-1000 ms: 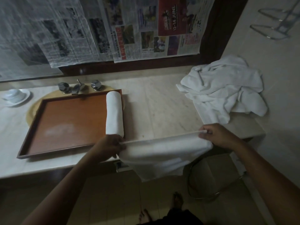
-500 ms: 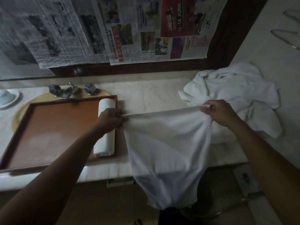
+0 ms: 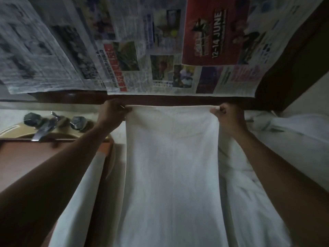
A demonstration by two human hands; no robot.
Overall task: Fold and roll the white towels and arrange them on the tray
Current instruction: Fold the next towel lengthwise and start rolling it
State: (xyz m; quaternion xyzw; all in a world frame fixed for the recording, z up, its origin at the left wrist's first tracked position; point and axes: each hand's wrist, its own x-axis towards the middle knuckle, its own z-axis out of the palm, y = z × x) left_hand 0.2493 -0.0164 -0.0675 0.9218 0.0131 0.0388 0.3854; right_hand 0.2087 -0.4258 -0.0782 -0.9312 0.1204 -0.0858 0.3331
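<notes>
Closest to my view, both forearms came up from the bottom corners. Between them the towel (image 3: 170,175) hung as one flat white sheet, and its lower end ran off the bottom of the picture. Its two side edges dropped nearly straight, with a faint crease down the middle.

Left of it, partly under the left forearm, a roll (image 3: 83,193) lay along the right edge of the tray (image 3: 26,157). Only a narrow dark strip separated the roll from the hanging left edge. The tray's brown floor showed further left.

On the right, the pile (image 3: 284,143) of loose white towels crowded up to the hanging right edge and passed behind the right forearm. I saw no gap on that side.

Higher up, the left hand (image 3: 114,115) pinched the top left corner and the right hand (image 3: 226,117) pinched the top right, fingers curled on the cloth. The hands were well apart, and the top hem was pulled taut and level between them.

Beyond the left hand, the faucet (image 3: 44,127) and its two dark knobs stood on the counter (image 3: 14,113) at the far side of the tray. The hem sat just under a dark wooden frame (image 3: 178,99), with newspapers (image 3: 124,50) hanging above it.
</notes>
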